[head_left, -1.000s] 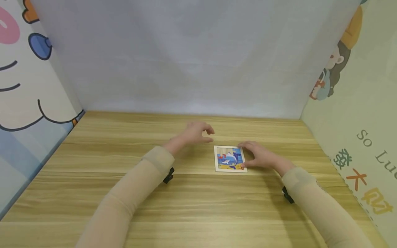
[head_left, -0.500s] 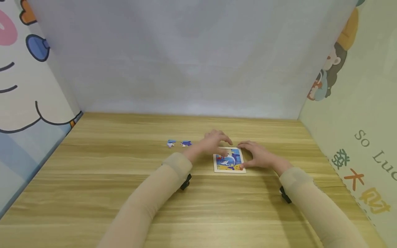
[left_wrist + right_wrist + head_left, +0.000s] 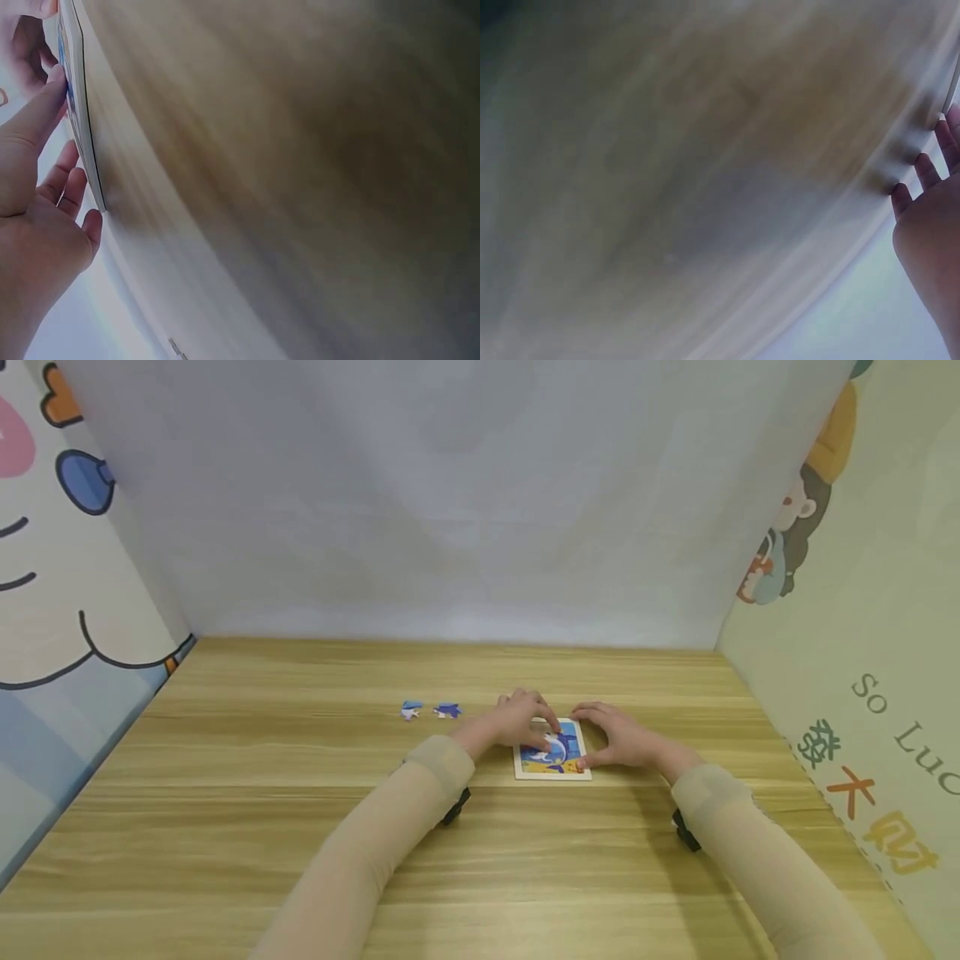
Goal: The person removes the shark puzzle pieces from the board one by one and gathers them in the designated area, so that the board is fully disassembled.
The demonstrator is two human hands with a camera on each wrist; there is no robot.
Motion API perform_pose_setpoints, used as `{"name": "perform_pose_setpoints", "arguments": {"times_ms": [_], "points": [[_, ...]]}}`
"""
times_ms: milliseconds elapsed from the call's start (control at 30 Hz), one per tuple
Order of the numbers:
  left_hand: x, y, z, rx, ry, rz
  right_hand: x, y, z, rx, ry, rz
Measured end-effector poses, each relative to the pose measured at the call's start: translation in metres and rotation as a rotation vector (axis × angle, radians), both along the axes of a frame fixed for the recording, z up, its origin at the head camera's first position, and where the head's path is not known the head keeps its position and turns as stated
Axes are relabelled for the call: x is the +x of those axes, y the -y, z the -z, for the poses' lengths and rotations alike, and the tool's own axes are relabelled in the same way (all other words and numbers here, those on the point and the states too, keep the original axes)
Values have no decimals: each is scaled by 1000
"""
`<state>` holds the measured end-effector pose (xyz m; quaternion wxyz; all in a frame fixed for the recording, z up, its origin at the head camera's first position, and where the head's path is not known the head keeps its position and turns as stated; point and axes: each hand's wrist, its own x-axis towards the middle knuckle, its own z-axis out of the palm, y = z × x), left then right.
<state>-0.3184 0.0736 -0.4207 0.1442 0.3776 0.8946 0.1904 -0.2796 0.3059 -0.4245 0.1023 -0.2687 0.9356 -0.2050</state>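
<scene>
Squarish puzzle (image 3: 561,756) lying flat beneath spreading left grip (image 3: 519,720), yellow strip (image 3: 534,767) facing the near side, right grip (image 3: 624,737) bending inward, clasping puzzle's right edge

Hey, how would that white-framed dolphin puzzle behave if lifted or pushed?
The dolphin puzzle is probably stiff, given its board-like edge in the left wrist view. Being thin, it's likely light. Lying flat, it would probably slide rather than roll.
</scene>
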Motion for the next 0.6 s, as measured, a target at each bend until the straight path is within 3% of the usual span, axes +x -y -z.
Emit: {"name": "perform_pose_setpoints", "arguments": {"times_ms": [200,467,600], "points": [[0,-1,2,3,14,-4,1,2,2,2,-4,-6],[-2,-5,5,29,-40,27,1,0,5,-20,23,1],[-6,-6,4,66,-40,12,0,0,4,-27,23,-2]]}}
